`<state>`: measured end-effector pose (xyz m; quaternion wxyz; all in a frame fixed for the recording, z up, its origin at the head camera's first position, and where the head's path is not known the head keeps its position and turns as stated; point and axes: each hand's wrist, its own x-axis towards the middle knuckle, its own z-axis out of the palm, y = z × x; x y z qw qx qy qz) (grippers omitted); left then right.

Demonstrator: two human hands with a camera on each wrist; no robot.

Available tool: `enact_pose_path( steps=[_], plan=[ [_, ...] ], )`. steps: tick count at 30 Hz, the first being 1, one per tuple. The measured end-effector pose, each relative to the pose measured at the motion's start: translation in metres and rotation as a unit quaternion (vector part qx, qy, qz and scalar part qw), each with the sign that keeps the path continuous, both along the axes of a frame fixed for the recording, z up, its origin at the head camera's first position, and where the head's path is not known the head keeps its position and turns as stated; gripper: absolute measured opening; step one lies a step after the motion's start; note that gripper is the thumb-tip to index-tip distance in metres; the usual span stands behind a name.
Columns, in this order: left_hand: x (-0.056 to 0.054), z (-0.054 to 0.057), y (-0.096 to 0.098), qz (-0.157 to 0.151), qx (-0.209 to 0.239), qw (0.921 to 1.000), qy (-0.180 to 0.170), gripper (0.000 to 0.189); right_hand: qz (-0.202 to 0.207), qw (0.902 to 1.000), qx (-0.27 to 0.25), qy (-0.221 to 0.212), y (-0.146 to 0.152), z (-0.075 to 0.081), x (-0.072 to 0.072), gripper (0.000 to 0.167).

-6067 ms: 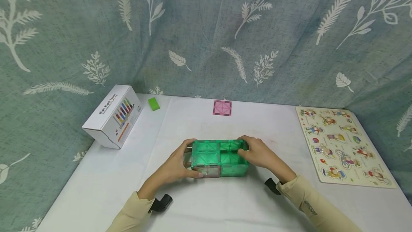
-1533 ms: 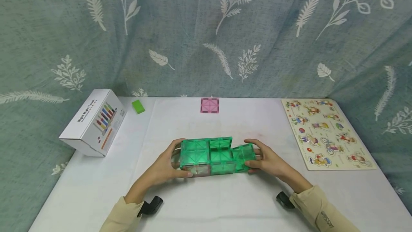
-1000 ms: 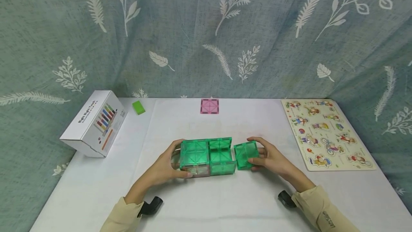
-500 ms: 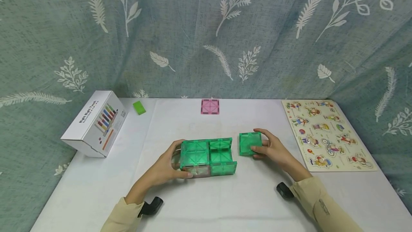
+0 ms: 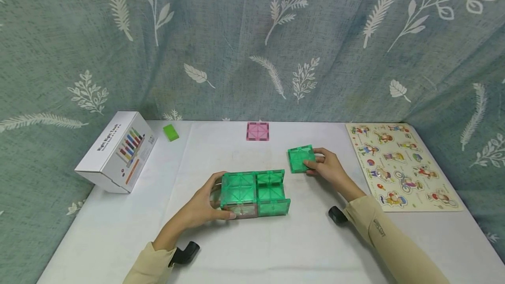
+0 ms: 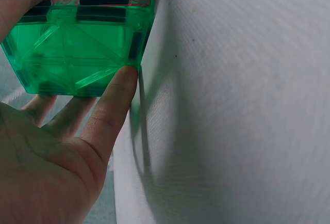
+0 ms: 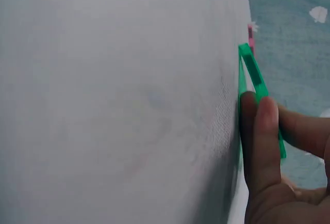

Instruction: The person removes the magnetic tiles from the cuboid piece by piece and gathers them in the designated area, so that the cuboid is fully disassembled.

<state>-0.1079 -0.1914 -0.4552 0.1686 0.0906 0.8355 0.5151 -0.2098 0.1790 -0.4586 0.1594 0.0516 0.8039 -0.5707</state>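
A box-shaped build of translucent magnetic tiles rests on the white table, mostly green with a pinkish front panel at left. Its right half lacks a top tile, and its front and back panels stand upright. My left hand grips the build's left end, thumb at the front; in the left wrist view, fingertips touch the build's green end tile. Behind and right of the build, my right hand pinches a square green magnetic tile. The right wrist view catches that tile edge-on, close over the table.
A pink square tile lies flat at the back. To the left are a white printed box and a small lime-green block. A picture puzzle board lies at right, and a leaf-patterned curtain hangs behind the table.
My right hand has pulled the green tile off the build's right end, carried it right and back, then slightly left, turning it a little. My left hand stays on the build.
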Motion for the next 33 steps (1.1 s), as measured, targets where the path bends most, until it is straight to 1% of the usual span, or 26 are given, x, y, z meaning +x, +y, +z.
enact_pose_path(
  steps=[5,10,14,19,26,33],
  plan=[
    [0.0,0.001,0.0,-0.003,-0.001,1.0,-0.004,0.105,-0.033,0.9994,-0.002,-0.014,-0.005,0.0,-0.017,0.059],
    [0.0,0.003,0.001,-0.001,-0.003,1.0,-0.002,0.105,-0.045,0.9988,0.004,-0.019,-0.009,0.0,-0.028,0.057],
    [-0.001,0.003,0.001,0.001,-0.005,1.0,-0.001,0.104,-0.049,0.9987,0.015,-0.009,-0.014,-0.001,-0.037,0.054],
    [0.0,0.002,0.0,-0.001,0.001,1.0,-0.001,0.104,-0.055,0.998,0.031,0.004,-0.021,-0.003,-0.043,0.048],
    [-0.001,0.001,-0.001,-0.006,0.02,0.9998,-0.003,0.104,-0.062,0.9965,0.054,0.016,-0.032,-0.004,-0.054,0.052],
    [-0.001,0.001,-0.001,-0.005,0.029,0.9995,-0.005,0.104,-0.059,0.9955,0.064,0.038,-0.041,-0.002,-0.067,0.043]
  ],
)
